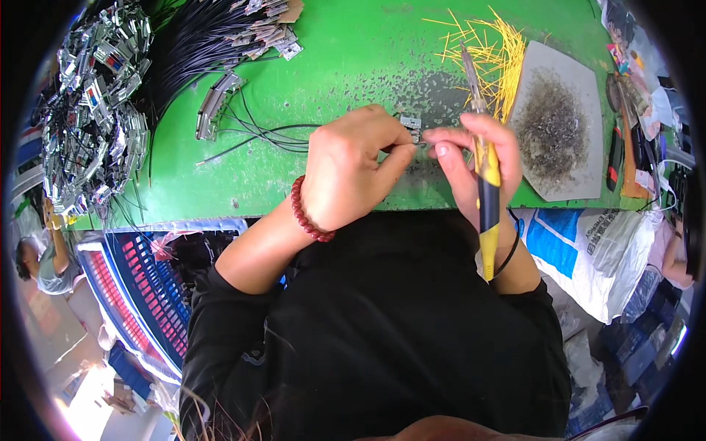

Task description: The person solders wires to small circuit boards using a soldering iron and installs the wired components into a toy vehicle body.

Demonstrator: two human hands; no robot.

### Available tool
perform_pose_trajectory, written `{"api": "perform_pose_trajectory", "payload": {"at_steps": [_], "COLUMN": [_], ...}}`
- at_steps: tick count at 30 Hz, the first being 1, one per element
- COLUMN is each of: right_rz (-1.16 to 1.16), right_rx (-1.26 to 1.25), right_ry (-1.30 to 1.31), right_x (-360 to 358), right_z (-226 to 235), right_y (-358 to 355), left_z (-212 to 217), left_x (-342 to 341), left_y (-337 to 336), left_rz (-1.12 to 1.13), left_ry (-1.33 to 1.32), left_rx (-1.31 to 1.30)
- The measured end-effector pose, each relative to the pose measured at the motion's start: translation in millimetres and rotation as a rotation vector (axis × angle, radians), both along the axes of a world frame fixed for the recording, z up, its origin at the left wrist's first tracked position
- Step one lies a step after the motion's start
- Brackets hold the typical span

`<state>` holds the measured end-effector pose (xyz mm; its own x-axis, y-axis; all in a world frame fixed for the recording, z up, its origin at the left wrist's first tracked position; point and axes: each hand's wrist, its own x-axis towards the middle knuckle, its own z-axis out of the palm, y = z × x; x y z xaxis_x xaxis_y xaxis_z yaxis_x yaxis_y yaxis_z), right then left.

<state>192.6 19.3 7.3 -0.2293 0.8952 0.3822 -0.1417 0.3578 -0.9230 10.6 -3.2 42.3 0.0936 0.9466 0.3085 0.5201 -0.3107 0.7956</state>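
Note:
My left hand (pixel 355 165), with a red bead bracelet at its wrist, is over the green table. Its thumb and forefinger close on the small metal connector piece (pixel 411 123) at the end of thin black wires (pixel 283 140). The wires run left from under that hand to a curved silver metal part (pixel 215 106). My right hand (pixel 489 158) grips a soldering iron (pixel 488 198) with a yellow and black handle, its thin metal tip pointing away from me. The right thumb and forefinger reach toward the connector piece; whether they touch it I cannot tell.
Many silver metal parts (pixel 95 110) are heaped at far left, beside a bundle of black cables (pixel 191 48). Thin yellow strands (pixel 504 70) lie at back right, next to a grey board (pixel 540 180) with dark crumbs. Red and blue crates (pixel 147 287) stand below the table's left edge.

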Motion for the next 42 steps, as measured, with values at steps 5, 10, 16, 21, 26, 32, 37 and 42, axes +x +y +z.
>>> {"api": "perform_pose_trajectory", "payload": {"at_steps": [5, 10, 16, 21, 26, 32, 37, 42], "right_rz": [0.081, 0.109, 0.100, 0.340, 0.431, 0.420, 0.003, 0.037], "right_rx": [-0.175, -0.248, 0.073, 0.465, 0.638, 0.591, 0.569, 0.296], "right_ry": [-0.058, -0.099, -0.202, -0.649, -0.761, -0.852, -0.821, -0.692], "right_x": [-5.3, -1.1, 2.9, 20.8, 5.4, 7.9, 4.3, 11.9], "right_z": [11.0, 7.4, -2.3, 2.8, 3.7, 6.0, -12.2, -11.2], "right_y": [7.4, 14.8, 25.2, 68.8, 78.0, 72.8, 35.1, 29.2], "left_z": [-6.5, -9.7, -4.5, -15.0, -14.5, -25.7, -43.6, -49.0], "left_x": [3.4, 1.1, 0.4, -2.6, -2.6, -1.0, 13.5, 13.3], "left_y": [-2.0, -3.3, -4.6, -4.1, -3.6, 2.8, 10.9, 14.6], "left_rz": [-0.004, 0.008, 0.053, 0.041, 0.039, 0.011, 0.006, -0.020], "left_ry": [0.048, 0.015, -0.144, -0.089, -0.076, -0.022, 0.043, 0.097], "left_rx": [0.094, 0.093, -0.180, -0.059, -0.038, 0.045, 0.097, 0.047]}}
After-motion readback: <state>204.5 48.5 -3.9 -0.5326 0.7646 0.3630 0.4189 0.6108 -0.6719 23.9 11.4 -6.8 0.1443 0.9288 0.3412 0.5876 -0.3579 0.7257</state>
